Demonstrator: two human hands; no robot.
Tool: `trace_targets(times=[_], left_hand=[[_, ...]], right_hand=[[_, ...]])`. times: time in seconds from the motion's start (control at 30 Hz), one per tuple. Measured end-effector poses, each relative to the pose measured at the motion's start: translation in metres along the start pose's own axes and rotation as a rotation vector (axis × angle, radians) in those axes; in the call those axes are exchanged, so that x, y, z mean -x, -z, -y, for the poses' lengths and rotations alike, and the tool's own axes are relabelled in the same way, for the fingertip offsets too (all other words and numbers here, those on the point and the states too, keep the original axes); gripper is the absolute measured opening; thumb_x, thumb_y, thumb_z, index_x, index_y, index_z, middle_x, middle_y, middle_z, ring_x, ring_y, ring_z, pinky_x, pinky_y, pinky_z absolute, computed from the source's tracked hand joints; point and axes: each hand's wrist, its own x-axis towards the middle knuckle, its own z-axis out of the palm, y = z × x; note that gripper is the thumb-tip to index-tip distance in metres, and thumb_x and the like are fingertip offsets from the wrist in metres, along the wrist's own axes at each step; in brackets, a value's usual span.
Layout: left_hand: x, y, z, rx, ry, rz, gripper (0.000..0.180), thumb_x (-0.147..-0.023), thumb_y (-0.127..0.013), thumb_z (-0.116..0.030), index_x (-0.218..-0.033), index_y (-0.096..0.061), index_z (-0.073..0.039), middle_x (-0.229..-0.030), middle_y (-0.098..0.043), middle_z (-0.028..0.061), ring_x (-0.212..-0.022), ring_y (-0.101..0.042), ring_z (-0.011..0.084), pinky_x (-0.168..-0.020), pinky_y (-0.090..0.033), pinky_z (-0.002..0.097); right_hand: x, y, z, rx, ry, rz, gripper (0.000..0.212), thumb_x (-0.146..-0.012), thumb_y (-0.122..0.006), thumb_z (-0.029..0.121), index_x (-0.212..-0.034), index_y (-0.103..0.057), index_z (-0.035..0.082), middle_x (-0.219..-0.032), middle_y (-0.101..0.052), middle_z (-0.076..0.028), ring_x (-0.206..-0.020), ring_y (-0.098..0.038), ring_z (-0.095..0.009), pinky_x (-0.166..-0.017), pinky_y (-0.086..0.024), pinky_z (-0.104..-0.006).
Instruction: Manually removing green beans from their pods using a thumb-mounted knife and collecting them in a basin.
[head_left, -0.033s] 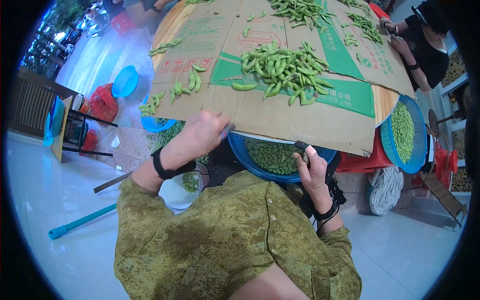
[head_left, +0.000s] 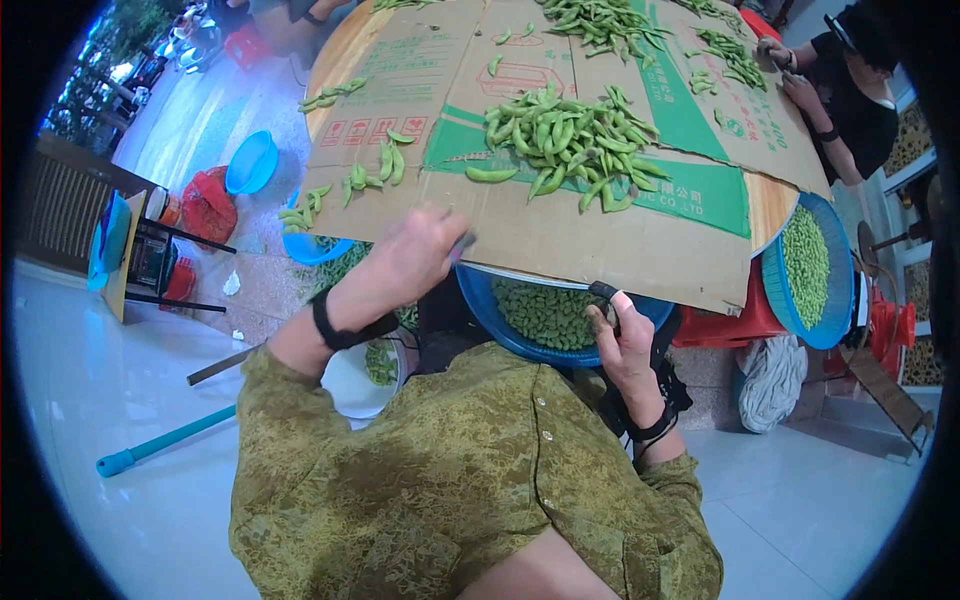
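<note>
My left hand [head_left: 422, 255] hovers over the near edge of the cardboard [head_left: 560, 235], its fingers curled closed. Something dark shows at its fingertips; blur hides what that is. My right hand [head_left: 630, 350] is at the right side of a blue basket [head_left: 480, 318] of shelled green beans [head_left: 548, 312]. A black cover wraps one fingertip; that finger and another stand apart, with nothing visible between them. A heap of green soybean pods [head_left: 570, 140] lies on the cardboard beyond my hands, and a few loose pods [head_left: 370, 172] lie to the left.
Another person [head_left: 850, 100] works with both hands at the table's far right. At the right stands a blue basket [head_left: 775, 280] of beans. Below my left forearm is a white bucket [head_left: 345, 390]. A blue basin [head_left: 252, 162] and a teal pole [head_left: 170, 445] lie at the left.
My left hand has moved slightly right, and the dark thing at its fingertips shows more plainly. My right hand stays nearly in place.
</note>
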Motion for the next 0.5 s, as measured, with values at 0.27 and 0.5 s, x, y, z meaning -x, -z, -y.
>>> trace_targets(times=[0.27, 0.5], left_hand=[[-0.075, -0.042, 0.037, 0.002, 0.052, -0.102, 0.022, -0.079, -0.060, -0.008, -0.099, -0.055, -0.001, -0.091, -0.054, 0.0201, -0.085, -0.056, 0.0422, -0.075, -0.047, 0.0470], [-0.060, -0.035, 0.043, -0.116, -0.173, -0.267, 0.017, -0.078, -0.063, -0.008, -0.092, -0.058, 0.001, -0.091, -0.056, 0.0179, -0.083, -0.058, 0.0382, -0.072, -0.047, 0.0427]], right_hand=[[0.007, -0.003, 0.002, -0.272, -0.189, 0.071, 0.033, -0.089, -0.056, 0.007, -0.121, -0.053, -0.002, -0.061, -0.044, 0.000, -0.052, -0.042, -0.008, -0.047, -0.033, -0.0238], [0.001, -0.006, 0.014, -0.600, -0.443, 0.166, 0.039, -0.096, -0.044, 0.011, -0.133, -0.045, 0.000, -0.077, -0.052, 0.000, -0.053, -0.042, -0.004, -0.045, -0.032, -0.0183]])
